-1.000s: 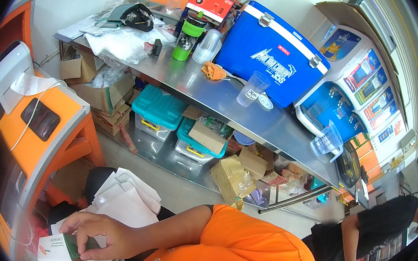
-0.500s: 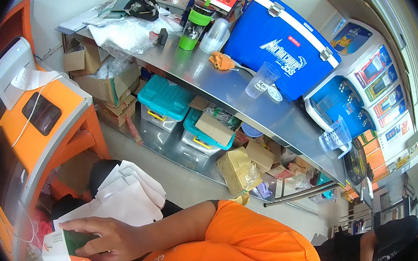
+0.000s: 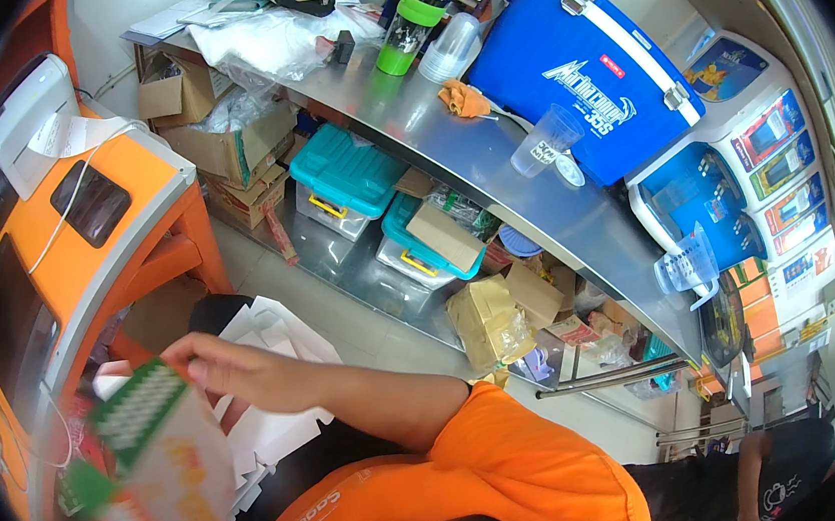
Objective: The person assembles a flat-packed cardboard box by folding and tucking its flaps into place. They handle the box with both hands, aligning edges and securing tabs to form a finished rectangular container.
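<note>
My right hand (image 3: 222,373) reaches left across my body. Its thumb and fingers pinch the upper corner of a printed paperboard box (image 3: 180,454), white with orange lettering and a green patterned flap. The box is smeared by motion, so its exact shape is hard to make out. Beneath and beside my right forearm lies a stack of white paperboard blanks (image 3: 287,414) with cut edges. My left hand cannot be made out; the box covers the lower left area.
An orange counter (image 3: 130,198) with a white printer stands at the left. Along the metal table (image 3: 407,151) are a blue cooler box (image 3: 581,74), a green-lidded cup (image 3: 410,25) and plastic cups. Teal-lidded bins (image 3: 349,172) and cartons sit below. Another person (image 3: 780,477) is at the lower right.
My right hand has risen and moved slightly right, from the box's open side to a pinch on its upper corner. The box has turned, showing its green patterned flap. The whole view has shifted slightly.
</note>
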`<state>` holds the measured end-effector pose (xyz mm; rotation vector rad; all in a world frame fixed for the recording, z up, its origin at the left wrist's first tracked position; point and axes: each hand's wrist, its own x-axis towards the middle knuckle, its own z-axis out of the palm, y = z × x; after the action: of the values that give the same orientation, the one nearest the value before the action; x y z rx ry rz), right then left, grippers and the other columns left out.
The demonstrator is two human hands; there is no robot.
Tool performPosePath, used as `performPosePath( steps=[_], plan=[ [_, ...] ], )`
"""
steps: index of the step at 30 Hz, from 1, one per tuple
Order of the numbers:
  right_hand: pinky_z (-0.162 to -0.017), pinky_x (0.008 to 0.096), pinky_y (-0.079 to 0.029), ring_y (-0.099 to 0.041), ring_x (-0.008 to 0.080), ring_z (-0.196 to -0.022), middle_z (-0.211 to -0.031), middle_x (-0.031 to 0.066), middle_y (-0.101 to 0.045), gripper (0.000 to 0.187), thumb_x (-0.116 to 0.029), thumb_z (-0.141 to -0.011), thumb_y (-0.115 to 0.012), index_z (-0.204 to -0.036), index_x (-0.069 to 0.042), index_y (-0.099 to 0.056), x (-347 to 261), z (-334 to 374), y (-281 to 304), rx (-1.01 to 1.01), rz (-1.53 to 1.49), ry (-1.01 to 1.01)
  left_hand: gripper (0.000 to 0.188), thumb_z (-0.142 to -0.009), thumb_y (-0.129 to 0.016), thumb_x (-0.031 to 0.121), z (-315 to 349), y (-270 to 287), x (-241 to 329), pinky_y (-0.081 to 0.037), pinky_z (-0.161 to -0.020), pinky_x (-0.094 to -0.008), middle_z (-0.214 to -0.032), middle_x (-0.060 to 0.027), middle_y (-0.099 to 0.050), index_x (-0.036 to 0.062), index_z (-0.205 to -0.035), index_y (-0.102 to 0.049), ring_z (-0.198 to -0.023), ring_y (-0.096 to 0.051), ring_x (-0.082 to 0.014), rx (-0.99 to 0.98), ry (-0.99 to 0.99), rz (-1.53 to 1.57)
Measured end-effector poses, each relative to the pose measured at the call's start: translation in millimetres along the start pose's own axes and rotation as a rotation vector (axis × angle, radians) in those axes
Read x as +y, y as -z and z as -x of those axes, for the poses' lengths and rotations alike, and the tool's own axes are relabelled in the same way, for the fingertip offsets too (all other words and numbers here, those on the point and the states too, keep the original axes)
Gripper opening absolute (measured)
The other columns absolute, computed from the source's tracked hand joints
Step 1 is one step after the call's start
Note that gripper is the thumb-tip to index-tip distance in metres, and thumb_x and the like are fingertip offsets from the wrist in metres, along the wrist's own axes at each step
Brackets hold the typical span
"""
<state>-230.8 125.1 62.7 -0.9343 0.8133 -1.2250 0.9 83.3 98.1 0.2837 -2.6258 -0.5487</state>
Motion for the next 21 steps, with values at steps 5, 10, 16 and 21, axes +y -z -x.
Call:
performPosePath(
  steps=[5,10,16,21],
  plan=[
    [-0.078,0.0334,-0.057,-0.063,0.0217,-0.108,-0.127,0.0106,-0.061,0.064,-0.054,-0.106,-0.053,-0.154,-0.013,-0.041,-7,4,30,0.03,-0.239,-0.139,0.022,-0.068,-0.074,0.005,-6,14,2,-0.055,-0.093,-0.0536,-0.092,-0.0101,-0.062,0.007,-0.09,-0.071,-0.097,-0.065,-0.0313,-0.053,-0.115,-0.105],
    [-0.085,0.0345,-0.054,-0.063,0.0207,-0.111,-0.13,0.0125,-0.064,0.075,-0.028,-0.094,-0.074,-0.155,-0.005,-0.038,-11,17,34,-0.122,0.3,0.019,0.024,-0.066,-0.072,0.005,-14,32,-4,-0.052,-0.101,-0.0563,-0.094,-0.0079,-0.063,0.0063,-0.09,-0.072,-0.1,-0.065,-0.0298,-0.068,-0.119,-0.236],
    [-0.092,0.0364,-0.052,-0.065,0.0268,-0.114,-0.131,0.0174,-0.064,0.075,-0.013,-0.083,-0.076,-0.149,-0.001,-0.043,-31,24,15,-0.01,0.615,0.098,0.021,-0.091,-0.067,0.001,-9,57,-20,-0.045,-0.112,-0.0556,-0.122,-0.0135,-0.07,0.0093,-0.11,-0.074,-0.129,-0.061,-0.036,-0.103,0.014,-0.333],
    [-0.095,0.0413,-0.055,-0.066,0.033,-0.118,-0.14,0.0204,-0.06,0.078,-0.004,-0.077,-0.07,-0.15,-0.004,-0.044,-46,40,-30,0.276,1.03,0.621,0.062,-0.096,-0.07,0.044,13,60,-15,-0.048,-0.104,-0.042,-0.133,-0.0138,-0.062,0.0,-0.137,-0.056,-0.123,-0.062,-0.03,0.117,0.332,0.285]
  ],
)
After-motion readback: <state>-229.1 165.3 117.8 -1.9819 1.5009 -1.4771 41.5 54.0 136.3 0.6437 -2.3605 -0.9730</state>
